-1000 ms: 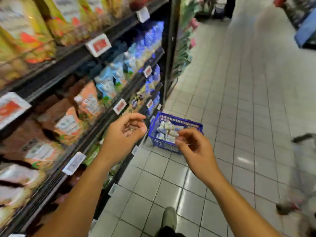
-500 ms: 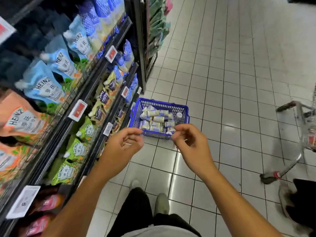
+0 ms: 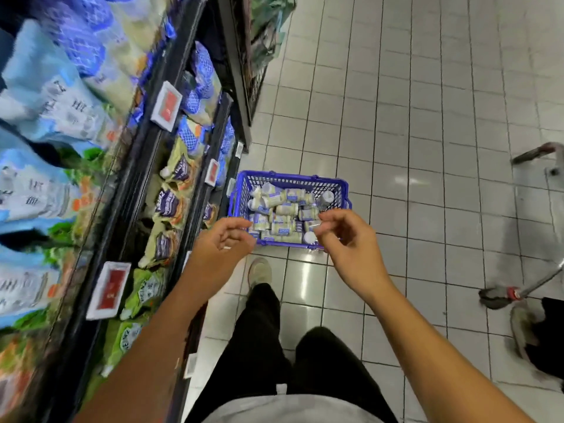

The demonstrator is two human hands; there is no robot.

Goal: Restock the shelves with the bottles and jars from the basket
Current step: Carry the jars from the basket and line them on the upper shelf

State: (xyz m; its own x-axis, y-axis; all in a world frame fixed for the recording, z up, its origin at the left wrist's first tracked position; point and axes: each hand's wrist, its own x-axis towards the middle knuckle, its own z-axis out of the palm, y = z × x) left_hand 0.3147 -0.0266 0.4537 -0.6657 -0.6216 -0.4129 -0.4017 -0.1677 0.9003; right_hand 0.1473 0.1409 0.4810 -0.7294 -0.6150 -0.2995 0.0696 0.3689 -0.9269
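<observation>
Neither hand holds anything: the left hand (image 3: 225,244) and the right hand (image 3: 346,239) hang side by side with fingers loosely curled and empty, and the gap between them faces the near rim of a blue plastic mesh basket (image 3: 290,177). The basket stands on the white tiled floor (image 3: 396,117) just beyond the fingertips, which overlap its near edge in this view; whether they touch it I cannot tell.

Left of the left hand run black metal shelves (image 3: 143,178) that carry red-and-white price tags (image 3: 166,106) on their front edges. Soft light-blue pouches (image 3: 45,87) fill the upper level and green pouches (image 3: 143,296) the lower one, all blurred. Well apart to the right of the right hand stands a grey metal trolley (image 3: 537,285). Below the hands are black trousers (image 3: 259,331) and a pale shoe (image 3: 260,271), its toe just short of the basket.

Inside the basket lie small pale bottles and jars (image 3: 283,210) — cream-coloured, with blue-and-white labels and white caps — heaped on their sides in a loose jumble that covers the bottom. One white cap (image 3: 309,237) faces up beside the right thumb.
</observation>
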